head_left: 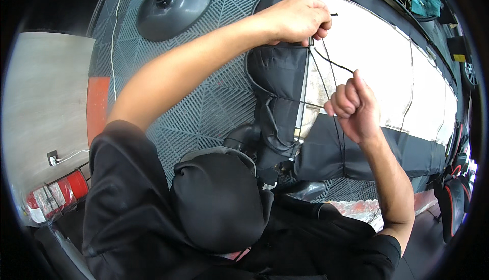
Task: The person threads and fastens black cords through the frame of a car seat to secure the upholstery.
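A bench-like seat part (382,56) lies in front of me, its pale flat panel bordered by a black leather-look cover (285,71). Thin black cords cross the panel's left end and the cover below it. At the panel's upper left edge, my left hand (301,21) is closed in a pinch on a black cord (333,64); a short dark end sticks out beside its fingers. That cord runs down to the right into my right hand (356,108), which is curled round it with the thumb up. The fingers partly hide the cord in both hands.
Grey slatted tiles (204,107) cover the floor. A round dark stand base (175,6) is at upper left, with a white cable near it. A red cylinder (71,187) sits lower left, a teal cloth (425,1) upper right. A black cap (219,203) blocks the lower middle.
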A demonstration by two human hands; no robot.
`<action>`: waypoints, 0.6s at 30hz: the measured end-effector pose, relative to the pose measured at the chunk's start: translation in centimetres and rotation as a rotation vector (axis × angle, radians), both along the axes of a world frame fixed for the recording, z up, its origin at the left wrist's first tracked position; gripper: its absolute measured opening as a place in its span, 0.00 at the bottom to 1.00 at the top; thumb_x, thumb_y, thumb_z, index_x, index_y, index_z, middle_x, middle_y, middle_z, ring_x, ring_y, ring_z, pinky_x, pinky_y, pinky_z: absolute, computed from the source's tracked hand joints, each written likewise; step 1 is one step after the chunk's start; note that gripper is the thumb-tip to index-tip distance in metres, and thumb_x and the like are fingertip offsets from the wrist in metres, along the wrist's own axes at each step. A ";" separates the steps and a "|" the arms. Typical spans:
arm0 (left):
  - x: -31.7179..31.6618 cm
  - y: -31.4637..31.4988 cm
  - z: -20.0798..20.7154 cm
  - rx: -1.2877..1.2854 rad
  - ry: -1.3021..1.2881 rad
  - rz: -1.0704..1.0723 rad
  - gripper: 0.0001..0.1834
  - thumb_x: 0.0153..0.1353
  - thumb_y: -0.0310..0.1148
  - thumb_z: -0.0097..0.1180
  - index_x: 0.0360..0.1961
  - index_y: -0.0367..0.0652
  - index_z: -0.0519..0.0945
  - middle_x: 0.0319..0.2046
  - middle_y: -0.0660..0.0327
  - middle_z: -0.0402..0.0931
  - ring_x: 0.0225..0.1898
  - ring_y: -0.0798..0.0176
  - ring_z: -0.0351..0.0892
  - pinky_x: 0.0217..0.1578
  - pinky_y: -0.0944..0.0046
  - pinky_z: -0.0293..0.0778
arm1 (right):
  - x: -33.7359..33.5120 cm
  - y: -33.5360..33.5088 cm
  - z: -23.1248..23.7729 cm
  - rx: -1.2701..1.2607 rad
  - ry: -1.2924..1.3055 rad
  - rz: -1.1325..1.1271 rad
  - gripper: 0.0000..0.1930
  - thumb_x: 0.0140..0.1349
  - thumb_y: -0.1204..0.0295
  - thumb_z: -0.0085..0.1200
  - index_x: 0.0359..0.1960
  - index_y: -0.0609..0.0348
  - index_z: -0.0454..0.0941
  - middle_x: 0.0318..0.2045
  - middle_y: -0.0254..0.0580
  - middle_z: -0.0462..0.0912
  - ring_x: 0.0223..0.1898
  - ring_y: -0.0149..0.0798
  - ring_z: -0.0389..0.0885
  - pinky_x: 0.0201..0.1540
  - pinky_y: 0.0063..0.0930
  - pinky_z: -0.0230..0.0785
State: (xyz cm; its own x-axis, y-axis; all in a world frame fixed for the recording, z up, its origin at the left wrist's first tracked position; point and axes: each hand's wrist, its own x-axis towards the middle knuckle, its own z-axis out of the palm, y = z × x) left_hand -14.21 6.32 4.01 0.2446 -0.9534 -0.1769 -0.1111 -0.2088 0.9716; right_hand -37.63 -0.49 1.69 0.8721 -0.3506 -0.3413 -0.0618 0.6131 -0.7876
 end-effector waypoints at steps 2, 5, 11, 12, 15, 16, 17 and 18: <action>-0.7 -0.2 -0.1 0.015 -0.013 0.000 0.14 0.70 0.38 0.48 0.34 0.42 0.80 0.26 0.67 0.77 0.29 0.74 0.75 0.26 0.72 0.71 | 0.9 -0.7 0.0 0.054 0.017 -0.032 0.28 0.80 0.53 0.32 0.16 0.46 0.54 0.13 0.28 0.56 0.16 0.29 0.51 0.30 0.32 0.63; -1.3 0.0 -0.4 -0.034 -0.129 -0.014 0.15 0.69 0.39 0.48 0.39 0.39 0.81 0.24 0.68 0.74 0.27 0.74 0.72 0.26 0.70 0.69 | 3.4 -2.1 0.2 0.039 -0.018 0.005 0.28 0.79 0.54 0.34 0.16 0.46 0.54 0.13 0.28 0.55 0.16 0.29 0.51 0.29 0.32 0.62; -2.6 2.4 -1.0 -0.104 -0.424 0.187 0.15 0.67 0.35 0.53 0.49 0.36 0.79 0.25 0.64 0.76 0.28 0.71 0.74 0.32 0.66 0.73 | 3.8 -3.9 -1.0 0.052 0.036 0.025 0.27 0.78 0.54 0.40 0.16 0.46 0.54 0.13 0.27 0.54 0.16 0.28 0.50 0.27 0.31 0.61; -2.9 2.9 -1.4 -0.096 -0.509 0.217 0.15 0.64 0.32 0.56 0.50 0.37 0.78 0.26 0.62 0.77 0.29 0.68 0.77 0.35 0.64 0.75 | 4.0 -4.2 -1.0 0.048 0.027 0.045 0.27 0.78 0.54 0.40 0.16 0.46 0.54 0.13 0.27 0.55 0.15 0.28 0.50 0.27 0.31 0.61; -3.6 4.2 -2.8 -0.202 -0.880 0.181 0.12 0.62 0.29 0.58 0.42 0.33 0.75 0.30 0.52 0.80 0.35 0.51 0.83 0.40 0.54 0.79 | 5.0 -4.0 -0.2 0.005 0.011 0.082 0.27 0.77 0.54 0.41 0.16 0.47 0.56 0.13 0.28 0.57 0.15 0.28 0.51 0.27 0.31 0.63; -4.2 4.1 -2.3 -0.112 -0.950 0.140 0.12 0.61 0.30 0.59 0.41 0.32 0.75 0.32 0.47 0.81 0.37 0.45 0.84 0.41 0.51 0.81 | 4.8 -4.0 0.0 0.011 0.013 0.086 0.27 0.78 0.54 0.39 0.16 0.47 0.55 0.13 0.27 0.55 0.15 0.28 0.51 0.27 0.31 0.63; -4.7 3.8 -1.8 -0.005 -1.022 0.091 0.12 0.61 0.30 0.59 0.41 0.32 0.75 0.33 0.46 0.81 0.37 0.44 0.85 0.41 0.50 0.81 | 4.7 -4.0 0.1 0.018 0.016 0.091 0.27 0.79 0.55 0.38 0.17 0.47 0.54 0.13 0.27 0.54 0.15 0.28 0.51 0.27 0.32 0.63; -5.1 3.5 -1.3 0.105 -1.092 0.044 0.12 0.61 0.30 0.60 0.41 0.32 0.75 0.33 0.44 0.81 0.38 0.43 0.85 0.40 0.50 0.81 | 4.4 -4.1 0.1 0.009 0.008 0.090 0.27 0.79 0.55 0.38 0.17 0.47 0.54 0.13 0.27 0.54 0.16 0.29 0.51 0.28 0.32 0.65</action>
State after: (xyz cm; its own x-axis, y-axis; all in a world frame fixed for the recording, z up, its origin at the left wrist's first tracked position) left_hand -19.30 9.78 2.72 0.3521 -0.9329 0.0758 -0.8912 -0.3094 0.3317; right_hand -33.18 -4.56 1.83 0.8971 -0.2681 -0.3512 -0.1232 0.6116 -0.7815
